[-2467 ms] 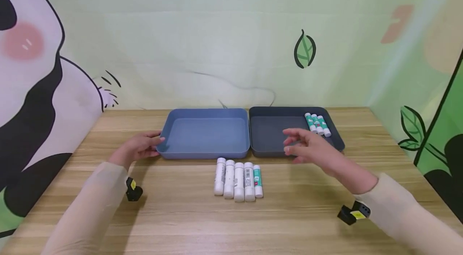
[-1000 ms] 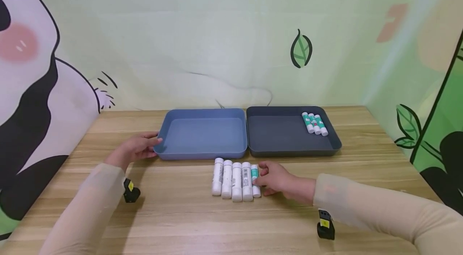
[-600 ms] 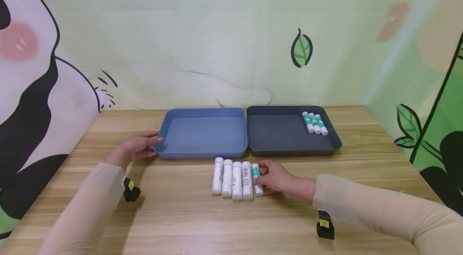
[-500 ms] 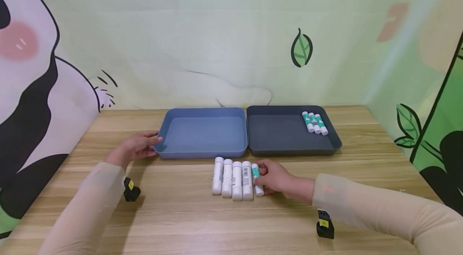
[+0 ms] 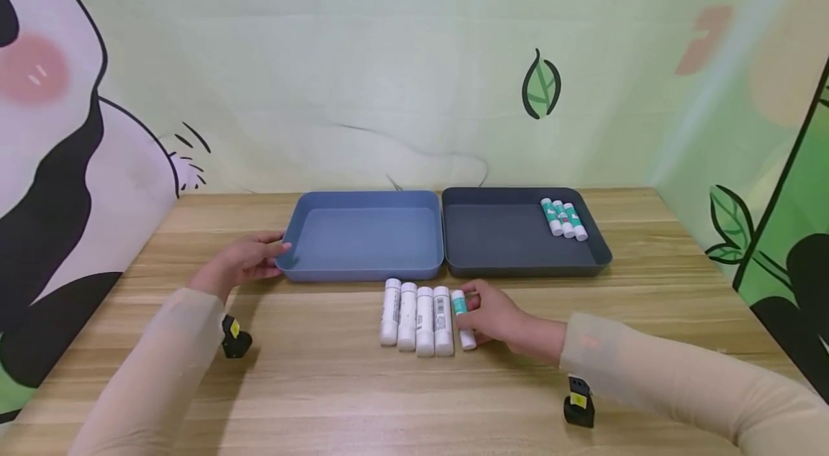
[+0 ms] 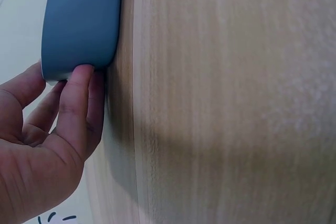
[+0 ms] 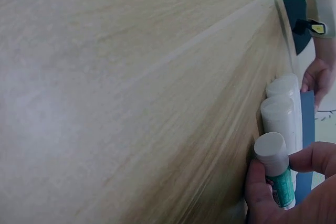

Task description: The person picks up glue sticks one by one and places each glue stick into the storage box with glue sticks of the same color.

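My right hand (image 5: 495, 313) pinches a small white glue stick with a teal label (image 5: 463, 319) between thumb and fingers, tilted slightly beside a row. In the right wrist view, the white end of this glue stick (image 7: 273, 153) faces the camera. Several larger white glue sticks (image 5: 424, 323) lie side by side just left of it. My left hand (image 5: 242, 263) holds the left end of a blue tray (image 5: 363, 275), a fingertip at the rim. In the left wrist view, other fingers (image 6: 79, 93) touch the outer wall of that tray (image 6: 81, 24).
A dark grey tray (image 5: 527, 272) stands against the blue one's right side. Several small teal-labelled glue sticks (image 5: 563, 219) lie at its right end. Both trays sit near the back of the wooden table (image 5: 337, 398), before a printed cloth backdrop (image 5: 388, 82).
My right hand has come from above the dark tray to the row, taken hold of the small glue stick and shifted it right, leaving a gap. The left hand stays at the blue tray.
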A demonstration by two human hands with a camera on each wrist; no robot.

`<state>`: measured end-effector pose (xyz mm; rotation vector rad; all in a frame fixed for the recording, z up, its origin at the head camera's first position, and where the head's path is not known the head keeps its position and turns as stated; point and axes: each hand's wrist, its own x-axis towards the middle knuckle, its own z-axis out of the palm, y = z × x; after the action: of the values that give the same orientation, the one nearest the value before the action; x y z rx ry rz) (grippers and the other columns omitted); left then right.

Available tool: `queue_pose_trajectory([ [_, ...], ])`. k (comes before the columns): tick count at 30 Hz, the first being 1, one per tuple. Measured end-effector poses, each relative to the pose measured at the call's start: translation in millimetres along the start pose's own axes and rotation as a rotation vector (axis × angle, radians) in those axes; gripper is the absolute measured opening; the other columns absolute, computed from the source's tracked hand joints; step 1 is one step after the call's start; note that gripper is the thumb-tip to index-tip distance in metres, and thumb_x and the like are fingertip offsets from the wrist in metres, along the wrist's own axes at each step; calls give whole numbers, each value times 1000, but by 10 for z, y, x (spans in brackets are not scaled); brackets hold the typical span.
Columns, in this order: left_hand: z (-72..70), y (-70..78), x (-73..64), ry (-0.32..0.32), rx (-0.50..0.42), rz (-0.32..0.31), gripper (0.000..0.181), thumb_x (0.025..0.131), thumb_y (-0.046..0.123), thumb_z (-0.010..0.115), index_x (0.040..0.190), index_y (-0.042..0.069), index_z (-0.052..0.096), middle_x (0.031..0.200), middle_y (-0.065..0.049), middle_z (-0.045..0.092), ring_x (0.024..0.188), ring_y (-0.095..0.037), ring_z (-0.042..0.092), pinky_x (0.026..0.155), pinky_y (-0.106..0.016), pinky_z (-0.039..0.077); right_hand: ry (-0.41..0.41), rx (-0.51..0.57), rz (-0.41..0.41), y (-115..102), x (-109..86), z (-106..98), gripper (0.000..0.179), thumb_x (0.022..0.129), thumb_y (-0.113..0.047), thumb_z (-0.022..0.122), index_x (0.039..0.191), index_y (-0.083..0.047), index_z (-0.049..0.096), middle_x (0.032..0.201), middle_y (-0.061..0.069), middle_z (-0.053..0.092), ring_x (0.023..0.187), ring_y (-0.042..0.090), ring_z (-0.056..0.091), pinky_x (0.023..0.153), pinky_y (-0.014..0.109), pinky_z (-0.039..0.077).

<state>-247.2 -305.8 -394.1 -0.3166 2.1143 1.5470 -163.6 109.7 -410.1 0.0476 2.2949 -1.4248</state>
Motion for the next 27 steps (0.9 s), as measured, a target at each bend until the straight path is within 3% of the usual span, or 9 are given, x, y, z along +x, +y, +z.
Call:
queue_pose_trajectory([
  [10, 3, 2, 1, 6, -5, -11, 69, 107, 23, 54, 164, 8, 17, 90, 9, 60, 82, -3, 59, 79, -16, 60, -31, 85, 12, -48, -4, -163, 64, 87, 1, 63, 147, 2, 42, 117, 18, 52, 87, 20, 60, 62, 27, 58],
  [22, -3, 11, -10, 0, -10, 7, 69, 107, 21, 53, 164, 7, 15, 87, 9, 60, 79, -2, 60, 77, -16, 60, -77, 127, -34, -441, -64, -609, 68, 95, -6, 58, 158, -6, 31, 144, 21, 45, 103, 22, 61, 76, 27, 61],
  [27, -6, -11, 3, -8, -15, 9, 69, 108, 21, 53, 164, 7, 15, 87, 9, 59, 79, -2, 60, 77, -16, 60, -71, 147, -73, -573, -75, -780, 70, 96, -5, 57, 160, -7, 27, 146, 21, 44, 101, 18, 59, 79, 25, 61],
])
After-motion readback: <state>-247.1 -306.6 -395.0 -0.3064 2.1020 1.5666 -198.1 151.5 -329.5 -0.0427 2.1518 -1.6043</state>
